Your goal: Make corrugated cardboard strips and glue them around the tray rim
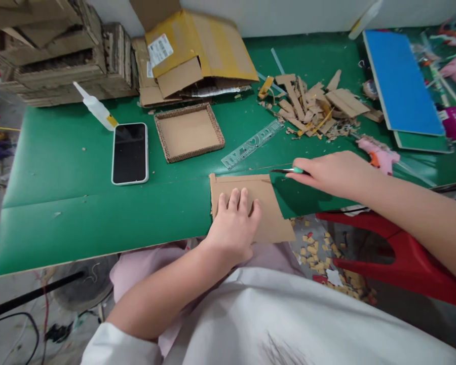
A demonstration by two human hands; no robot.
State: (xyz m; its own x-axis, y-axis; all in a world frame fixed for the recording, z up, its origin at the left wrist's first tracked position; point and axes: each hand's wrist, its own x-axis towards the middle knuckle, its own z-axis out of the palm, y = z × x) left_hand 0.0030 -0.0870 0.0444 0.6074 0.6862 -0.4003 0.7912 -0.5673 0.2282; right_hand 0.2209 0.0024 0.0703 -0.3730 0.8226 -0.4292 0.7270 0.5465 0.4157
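My left hand (233, 218) lies with fingers stretched out on a flat piece of cardboard (275, 223), which overhangs the table's front edge. Along the cardboard's far edge runs a narrow strip (239, 178), sticking out a little at the left corner. My right hand (327, 172) is closed around a craft knife (298, 170) with a green handle. Its thin blade points left, close to the cardboard's far right corner; whether it touches cannot be made out. Just beyond lies a clear plastic ruler (253, 144). A shallow cardboard tray (216, 143) sits farther left.
A phone (129, 154) and a white glue bottle (97, 109) lie at the left of the green table (61, 187). Cardboard scraps (307, 106), a pink glue gun (380, 154) and a blue board (403, 83) are at the right. Behind stands a taped box (216, 45); a red stool (403, 258) is below.
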